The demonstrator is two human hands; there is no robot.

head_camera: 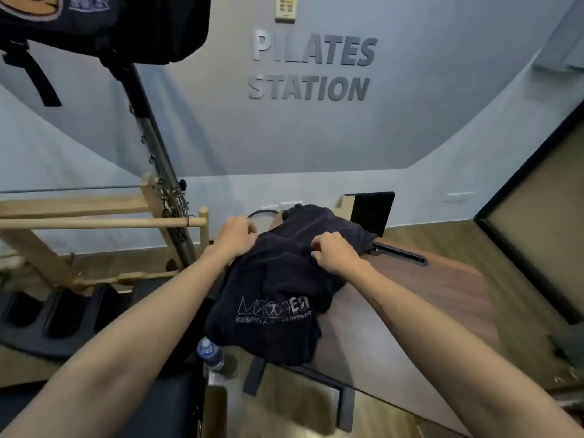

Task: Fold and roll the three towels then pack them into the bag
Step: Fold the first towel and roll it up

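Towels: one dark heap is lying on the tabletop, spreading from the far edge toward the near left corner and hanging over the left edge; how many towels are making up the heap cannot be told. White lettering is showing reversed on the cloth near the left edge.

Hands: two. The left hand is curling its fingers over the heap's far left edge and gripping the cloth. The right hand is pinching a fold on top of the heap, knuckles bent.

Bag: one black bag is hanging from a metal pole, well above and to the left of the tabletop.

Bottle: one clear water bottle is standing just beside the tabletop's near left corner, below the heap's overhang.

Wooden frame: one, standing left of the tabletop.

Wall sign: one, reading PILATES STATION.
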